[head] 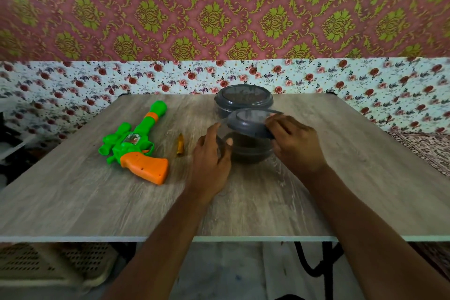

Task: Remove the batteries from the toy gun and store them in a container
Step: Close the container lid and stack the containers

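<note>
1. Grey lid [246,123], tilted above jar [253,153], pinched in fingers of right hand [295,145].
2. Fingers of left hand [210,162] curled round jar on worktop [341,190].
3. Green gun [135,143] lying flat, left of jar, apart.

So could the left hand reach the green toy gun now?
Probably yes. The toy gun lies uncovered close beside the left hand, which would first have to let go of the container.

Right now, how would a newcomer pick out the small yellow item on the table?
On the wooden table, look between the green-and-orange toy gun and the left hand. The slim yellow item lies there untouched, the only small stick-shaped thing in sight.
</note>
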Action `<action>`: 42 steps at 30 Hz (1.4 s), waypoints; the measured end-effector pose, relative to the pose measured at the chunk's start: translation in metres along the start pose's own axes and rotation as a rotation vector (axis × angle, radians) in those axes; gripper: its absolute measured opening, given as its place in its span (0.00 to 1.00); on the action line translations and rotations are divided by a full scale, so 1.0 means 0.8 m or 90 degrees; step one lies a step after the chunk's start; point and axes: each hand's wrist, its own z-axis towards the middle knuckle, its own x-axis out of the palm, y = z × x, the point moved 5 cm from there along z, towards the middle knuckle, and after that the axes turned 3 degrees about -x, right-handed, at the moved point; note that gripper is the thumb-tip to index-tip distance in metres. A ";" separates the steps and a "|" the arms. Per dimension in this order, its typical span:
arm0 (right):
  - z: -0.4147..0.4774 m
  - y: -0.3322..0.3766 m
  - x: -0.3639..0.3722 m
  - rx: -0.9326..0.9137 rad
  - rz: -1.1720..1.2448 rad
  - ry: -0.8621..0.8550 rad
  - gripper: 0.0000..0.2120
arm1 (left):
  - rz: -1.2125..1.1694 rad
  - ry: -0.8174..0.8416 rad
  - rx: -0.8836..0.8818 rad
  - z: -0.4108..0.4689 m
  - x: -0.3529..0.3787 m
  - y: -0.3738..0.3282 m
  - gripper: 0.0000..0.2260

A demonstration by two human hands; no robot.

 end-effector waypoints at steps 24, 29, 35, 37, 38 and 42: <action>-0.009 -0.010 0.041 0.141 0.362 0.149 0.33 | 0.052 0.021 0.067 0.000 -0.001 -0.004 0.22; -0.014 -0.030 0.024 0.355 0.318 0.047 0.23 | 0.059 0.027 0.059 0.001 0.000 -0.004 0.23; -0.024 -0.032 0.028 0.538 0.440 0.113 0.21 | 0.069 0.026 -0.014 0.005 -0.002 -0.001 0.37; -0.026 -0.031 0.026 0.563 0.456 0.094 0.22 | 0.062 0.032 -0.032 0.007 -0.003 0.000 0.41; -0.028 -0.034 0.026 0.591 0.455 0.071 0.23 | 0.057 0.030 -0.035 0.007 -0.004 -0.001 0.43; -0.040 -0.046 0.027 0.714 0.464 0.021 0.21 | 0.014 0.031 -0.029 0.004 -0.008 -0.007 0.34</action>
